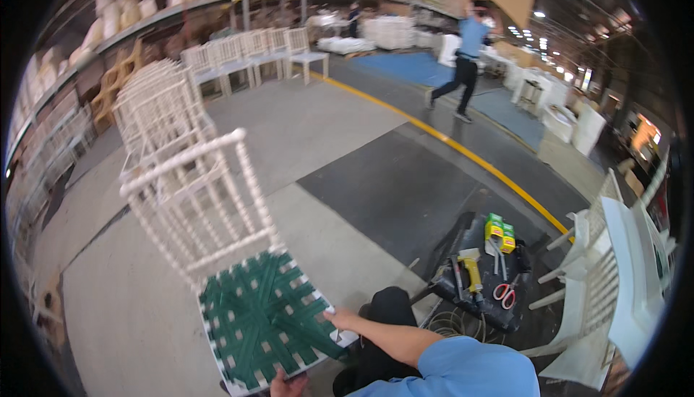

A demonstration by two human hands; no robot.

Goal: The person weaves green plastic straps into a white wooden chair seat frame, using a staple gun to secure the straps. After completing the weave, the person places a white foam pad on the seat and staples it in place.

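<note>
White is the chair (254, 202) with a green seat (271, 306), in front of the person. The right hand (341, 319) grips the seat's edge; the left hand (290, 385), apart, touches it too, but I can't tell if it grips. Scissors (507, 297) lie to the right.

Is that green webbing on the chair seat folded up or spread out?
Spread out: the green webbing crisscrosses the white chair seat, with small gaps showing between its strips.

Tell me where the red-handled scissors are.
In the head view, the scissors lie to the person's right, on the black stand, just right of the yellow tool.
</note>
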